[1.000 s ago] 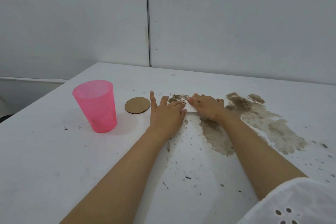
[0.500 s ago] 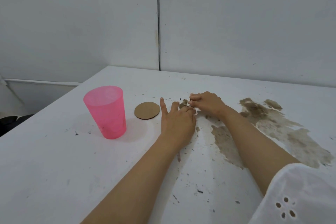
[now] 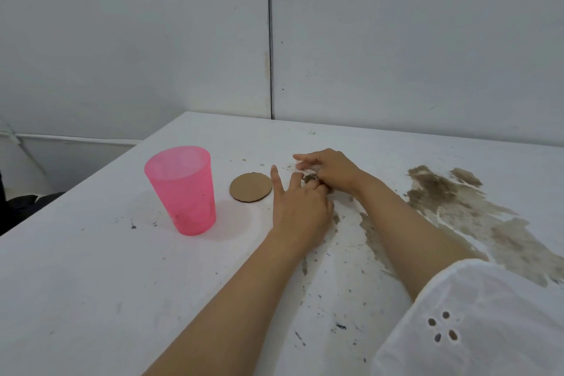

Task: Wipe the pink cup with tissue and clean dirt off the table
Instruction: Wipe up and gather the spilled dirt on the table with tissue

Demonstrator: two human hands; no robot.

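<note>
Standing upright, mouth up, long axis vertical: pink cup (image 3: 182,189); both hands' fingers (image 3: 308,158) pinching soiled tissue (image 3: 309,178).

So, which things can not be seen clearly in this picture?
- Tissue: head view, mostly covered by the right hand and left hand; only a small soiled bit shows between them.
- Grip of each hand: fingertips overlap, so cannot tell.
- Dirt smear: cut off by the right edge and partly covered by the white sleeve.
- Inside of the pink cup: bottom too hazy through the wall to judge.
- Table: near edge out of frame.
</note>
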